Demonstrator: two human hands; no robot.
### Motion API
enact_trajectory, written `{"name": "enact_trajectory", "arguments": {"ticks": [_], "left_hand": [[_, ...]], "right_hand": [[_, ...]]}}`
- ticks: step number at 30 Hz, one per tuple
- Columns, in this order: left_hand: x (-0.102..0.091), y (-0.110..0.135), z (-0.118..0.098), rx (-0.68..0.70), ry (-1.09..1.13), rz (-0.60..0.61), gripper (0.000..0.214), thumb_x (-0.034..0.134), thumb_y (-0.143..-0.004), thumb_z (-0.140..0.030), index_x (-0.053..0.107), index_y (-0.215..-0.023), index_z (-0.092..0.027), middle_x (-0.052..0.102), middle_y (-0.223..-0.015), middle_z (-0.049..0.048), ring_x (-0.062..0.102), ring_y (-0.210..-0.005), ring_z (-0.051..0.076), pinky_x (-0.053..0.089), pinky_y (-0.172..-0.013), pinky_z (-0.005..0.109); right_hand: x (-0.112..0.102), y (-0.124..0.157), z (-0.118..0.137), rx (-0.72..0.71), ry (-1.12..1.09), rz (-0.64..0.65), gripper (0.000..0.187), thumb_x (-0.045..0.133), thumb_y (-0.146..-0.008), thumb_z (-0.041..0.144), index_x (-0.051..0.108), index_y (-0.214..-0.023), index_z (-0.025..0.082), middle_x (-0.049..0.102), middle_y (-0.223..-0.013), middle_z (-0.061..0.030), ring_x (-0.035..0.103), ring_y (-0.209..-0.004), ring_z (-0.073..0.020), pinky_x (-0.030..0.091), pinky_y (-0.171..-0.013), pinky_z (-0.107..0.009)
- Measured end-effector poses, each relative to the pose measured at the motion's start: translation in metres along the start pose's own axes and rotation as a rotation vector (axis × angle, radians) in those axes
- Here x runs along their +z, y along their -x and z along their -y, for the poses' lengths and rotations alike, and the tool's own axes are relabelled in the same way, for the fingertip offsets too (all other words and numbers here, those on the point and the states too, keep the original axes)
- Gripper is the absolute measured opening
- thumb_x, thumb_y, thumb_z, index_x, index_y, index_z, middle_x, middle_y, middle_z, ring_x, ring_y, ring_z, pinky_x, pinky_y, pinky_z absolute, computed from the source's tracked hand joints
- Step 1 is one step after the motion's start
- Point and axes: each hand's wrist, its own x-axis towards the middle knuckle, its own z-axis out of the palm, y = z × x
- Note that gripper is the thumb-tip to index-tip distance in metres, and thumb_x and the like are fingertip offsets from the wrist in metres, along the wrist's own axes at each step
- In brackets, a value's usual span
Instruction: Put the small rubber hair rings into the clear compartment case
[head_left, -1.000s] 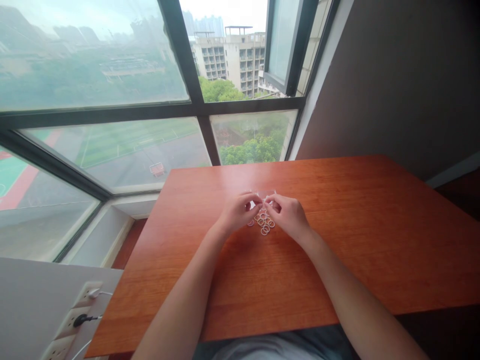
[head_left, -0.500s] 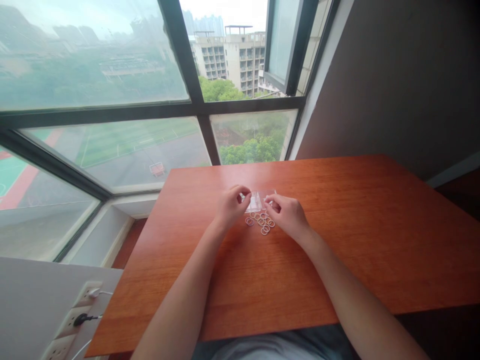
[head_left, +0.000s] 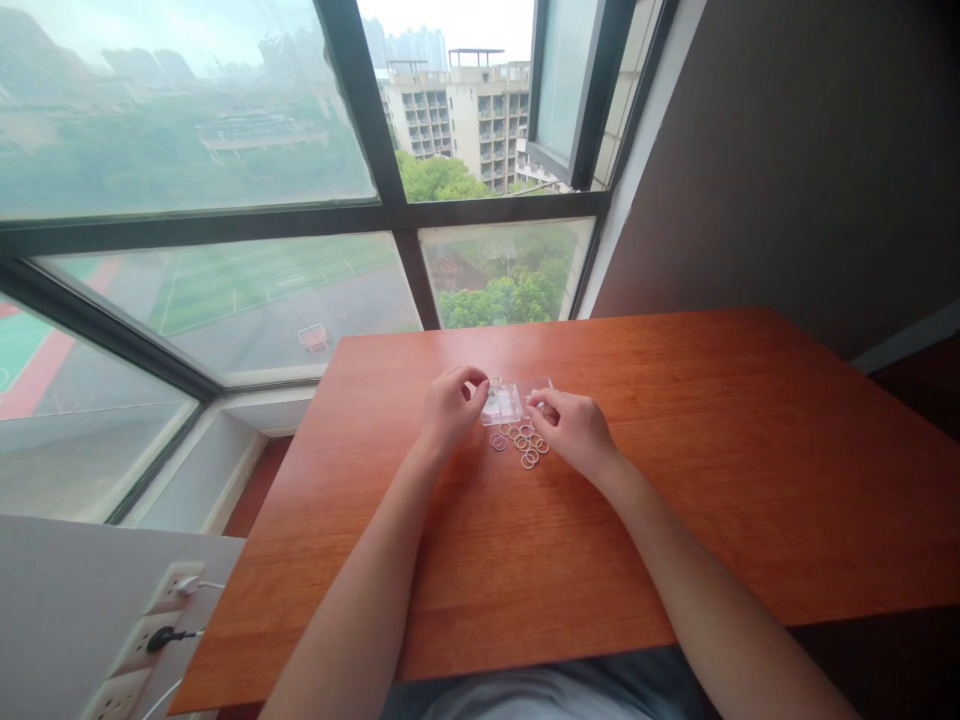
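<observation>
Several small pale rings (head_left: pixel 523 443) lie in a loose pile on the orange-brown wooden table (head_left: pixel 675 470). Just beyond them sits a small clear plastic box (head_left: pixel 503 403). My left hand (head_left: pixel 450 408) hovers left of the box with fingers pinched together near its left edge; what they pinch is too small to name. My right hand (head_left: pixel 574 430) rests right of the pile, fingers curled and pinched at the box's right side.
Large windows (head_left: pixel 225 200) run along the far and left sides of the table. A grey wall (head_left: pixel 787 170) stands at the right. A white power strip (head_left: pixel 142 640) with plugged cables sits at the lower left, below the table's edge.
My two hands were pinched together over the rings. The left hand has since drawn away to the left, uncovering the clear box; the right hand barely shifted.
</observation>
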Motion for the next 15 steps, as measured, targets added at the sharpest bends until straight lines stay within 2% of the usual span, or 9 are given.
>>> {"name": "enact_trajectory", "arguments": {"ticks": [15], "left_hand": [[-0.0032, -0.0004, -0.0002, -0.002, 0.01, -0.007, 0.01, 0.057, -0.082, -0.025, 0.065, -0.08, -0.019, 0.067, -0.079, 0.0002, 0.052, -0.059, 0.01, 0.042, -0.059, 0.022]], "right_hand": [[-0.0006, 0.0001, 0.0003, 0.006, 0.016, 0.011, 0.013, 0.057, -0.082, 0.03, 0.068, -0.083, 0.023, 0.059, -0.058, 0.0026, 0.053, -0.056, -0.0126, 0.035, -0.059, -0.023]]}}
